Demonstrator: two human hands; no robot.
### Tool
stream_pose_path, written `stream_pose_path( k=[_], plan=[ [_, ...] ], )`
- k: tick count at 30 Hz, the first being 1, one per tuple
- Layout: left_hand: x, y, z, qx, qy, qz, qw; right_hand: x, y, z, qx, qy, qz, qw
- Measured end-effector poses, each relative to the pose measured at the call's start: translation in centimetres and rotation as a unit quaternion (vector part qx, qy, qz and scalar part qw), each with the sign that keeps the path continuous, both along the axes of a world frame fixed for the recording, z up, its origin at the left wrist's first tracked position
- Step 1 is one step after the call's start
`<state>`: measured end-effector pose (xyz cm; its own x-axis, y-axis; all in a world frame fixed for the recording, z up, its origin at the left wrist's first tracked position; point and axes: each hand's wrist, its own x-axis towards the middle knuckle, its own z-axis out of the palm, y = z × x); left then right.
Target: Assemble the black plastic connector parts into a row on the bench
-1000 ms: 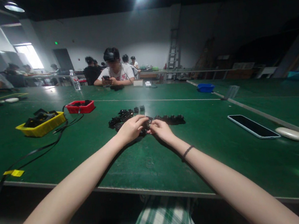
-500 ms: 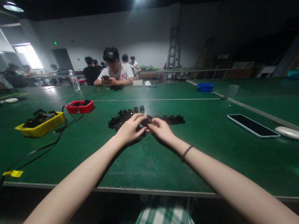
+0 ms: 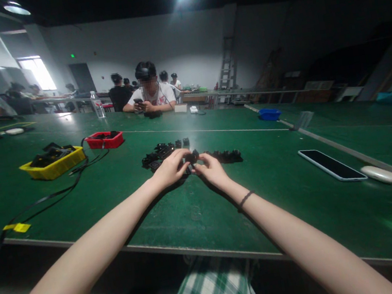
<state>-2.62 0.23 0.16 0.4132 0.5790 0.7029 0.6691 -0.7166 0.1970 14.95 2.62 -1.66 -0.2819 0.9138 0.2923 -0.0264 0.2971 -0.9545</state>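
Between my two hands is a small black part (image 3: 192, 157), its exact kind too small to make out. My left hand (image 3: 172, 169) grips it from the left, thumb below and fingers curled over the top. The fingers of my right hand (image 3: 212, 169) are closed on its right side, and a dark band circles that wrist. Behind my left hand lies a loose pile of black parts (image 3: 160, 151) on the green table (image 3: 191, 216). A row of similar black parts (image 3: 227, 156) stretches to the right behind my right hand.
To the left stand a yellow basket (image 3: 52, 172) and a red basket (image 3: 105, 144) with black parts inside; a black cable (image 3: 78, 173) runs beside them. On the right lie a phone (image 3: 331, 164) and a cream oval object (image 3: 380, 174). A co-worker (image 3: 153, 94) sits opposite.
The black part has turned slightly between my fingers and shows a different side. Both arms stay almost in the same place.
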Motion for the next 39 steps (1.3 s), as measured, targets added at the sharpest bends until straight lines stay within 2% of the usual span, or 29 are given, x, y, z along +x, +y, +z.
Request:
stream_pose_path(
  k=[13, 23, 39],
  plan=[
    [0.0, 0.0, 0.1, -0.041, -0.048, -0.010, 0.998, 0.1, -0.1, 0.1, 0.006, 0.002, 0.046, 0.999],
    [-0.2, 0.3, -0.2, -0.052, -0.059, -0.024, 0.997, 0.1, 0.5, -0.8, 0.009, 0.005, 0.007, 1.000],
    [-0.7, 0.8, -0.6, -0.050, -0.005, 0.006, 0.999, 0.3, -0.4, 0.3, 0.064, -0.082, -0.045, 0.994]
  ],
)
